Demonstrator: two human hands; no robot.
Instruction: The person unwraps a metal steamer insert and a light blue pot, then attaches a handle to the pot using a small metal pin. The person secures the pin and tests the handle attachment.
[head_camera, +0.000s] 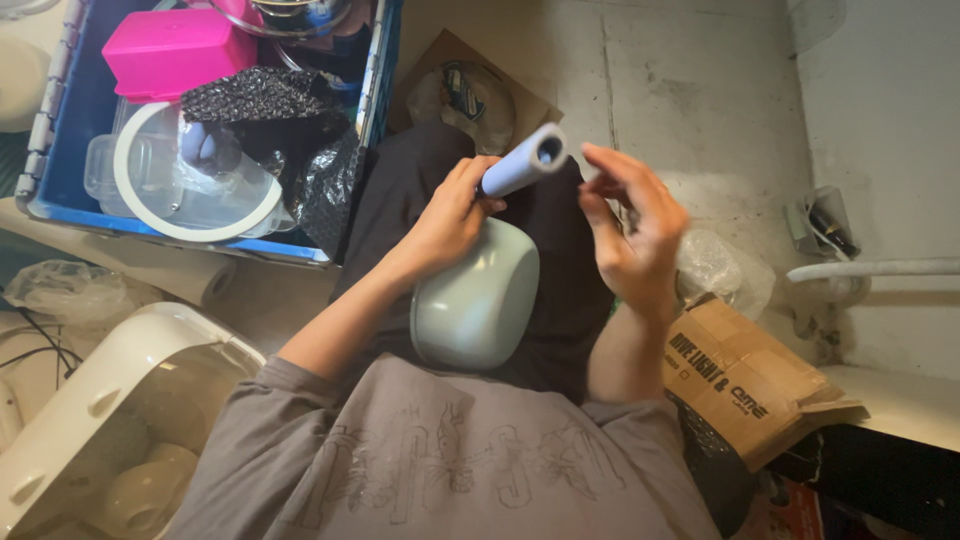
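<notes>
Seen from above: pale, stained concrete floor (700, 90), with dark-trousered lap in the middle of view. Blue plastic crate (60, 190) at upper left, holding a bright pink lidded box (170, 50), a clear round container with white rim (190, 190) and crumpled black bubble wrap (270, 110). Torn brown cardboard box (745, 385) by the right knee; white domed plastic housing (100, 390) at lower left. Resting on the lap: pale green rounded pot-like vessel (475, 305), turned bottom-up towards the camera, with a lavender-blue cylindrical handle (522, 165) projecting up and away, hollow end showing. Left grip (450, 220) wrapped around the base of the handle where it meets the vessel, fingers curled tight on it. Right grip (635, 235) loosely spread, pinching nothing, just beside the free end of the handle and apart from it; slightly blurred, so exact finger pose not readable. Judged step: steadying the vessel by the handle root while checking or adjusting the handle itself. Judged requirement for a next move: firm hold kept at the root by the left grip so the vessel does not roll off the lap, and right grip closed squarely around the handle tip, in line with its axis.
</notes>
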